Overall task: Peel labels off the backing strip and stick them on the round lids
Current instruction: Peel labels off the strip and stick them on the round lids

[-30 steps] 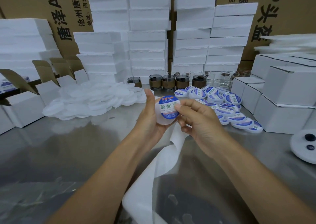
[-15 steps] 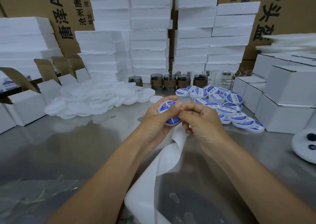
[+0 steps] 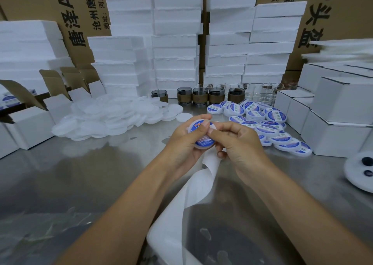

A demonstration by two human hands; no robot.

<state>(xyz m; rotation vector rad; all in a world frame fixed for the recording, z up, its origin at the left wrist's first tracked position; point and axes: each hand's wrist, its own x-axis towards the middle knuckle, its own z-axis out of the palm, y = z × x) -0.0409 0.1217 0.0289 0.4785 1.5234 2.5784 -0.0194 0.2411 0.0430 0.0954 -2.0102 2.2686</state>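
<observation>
At mid-frame the left hand [image 3: 181,141] cups a round lid [image 3: 193,125], thumb pressed on its blue label [image 3: 206,143]. The right hand [image 3: 240,143], fingers curled, pinches the same lid, thumb tip on the label. This looks like smoothing-down. Next, it should join the labelled lids [image 3: 268,123] at right, then a plain lid from the heap [image 3: 113,115] at left. The backing strip [image 3: 193,190] hangs below the hands; which hand holds it is hidden.

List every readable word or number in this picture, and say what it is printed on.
"唐泽AH", cut off at the edge: left carton.
"沧州唐泽" and "地址:": same carton, smaller print.
"头盔", below a cut-off "P": right carton.
Blue labels on the labelled lids and on the lid in the left hand: too blurred to read.
</observation>
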